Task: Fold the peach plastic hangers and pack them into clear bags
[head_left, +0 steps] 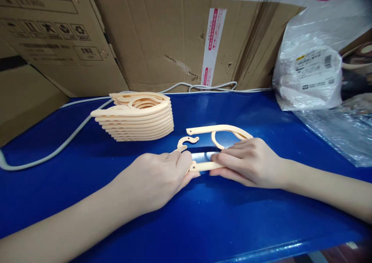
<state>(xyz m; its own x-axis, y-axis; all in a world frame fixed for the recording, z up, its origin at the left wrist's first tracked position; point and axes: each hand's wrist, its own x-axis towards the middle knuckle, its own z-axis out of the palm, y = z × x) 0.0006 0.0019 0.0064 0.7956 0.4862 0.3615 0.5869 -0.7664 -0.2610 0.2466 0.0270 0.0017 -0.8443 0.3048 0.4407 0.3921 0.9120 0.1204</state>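
My left hand [161, 179] is closed around a cream plastic hook piece [187, 140], whose curved, holed end sticks up past the fingers. My right hand [252, 162] grips a matching cream hanger part [216, 129], with a long arm on its far side, a loop, and a straight bar [205, 166] on its near side. The bar's holed end meets the fingertips of my left hand; whether the two pieces are joined there is hidden. Behind my left hand stands a neat stack of folded cream hangers [139, 117].
Cardboard boxes [162, 34] line the back of the blue table [197, 224]. A white cable [72, 133] runs along the left and rear. At the right lie a clear plastic bag with a label [312, 71] and loose plastic film [334, 131].
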